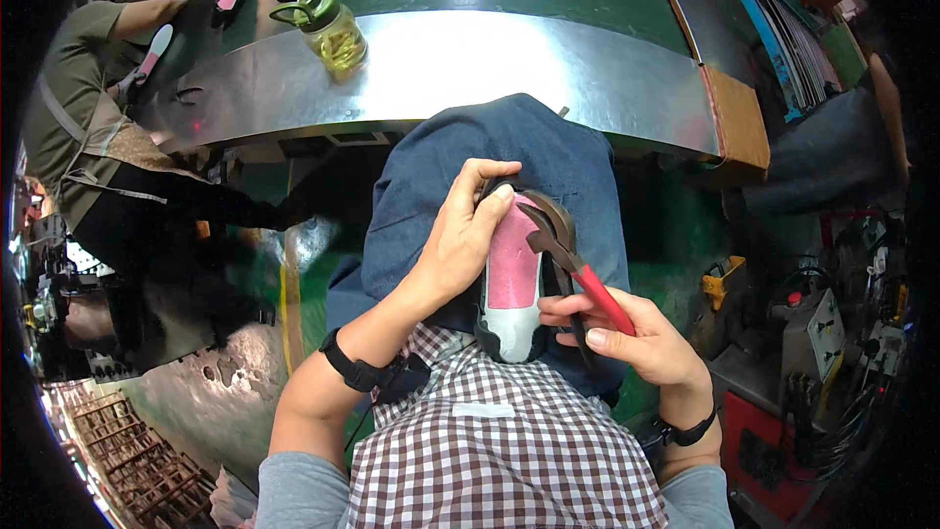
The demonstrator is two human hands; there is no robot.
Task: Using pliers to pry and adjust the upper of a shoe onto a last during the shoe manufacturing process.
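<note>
Shoe: a dark, low piece (513, 274) with its flat face upward, pink over most of its length and pale grey at one end, dark material curling round the edges.
Place: on the person's lap, over the blue cloth (421, 171), just beyond the checked apron (499, 460).
Bottle: clear with a green lid (338, 36), yellow-green contents inside, standing on the bench's metal edge (264, 88).
Direction: long axis runs away from the body toward the bench; grey end near the apron, pink end far.
Left hand: closed round the far end (458, 240), thumb on top.
Right hand: fingers curled on the spread handles (641, 333) of red-handled pincers (578, 271).
Pincer head: over the shoe's right edge; whether it bites the material, I cannot quite tell.
</note>
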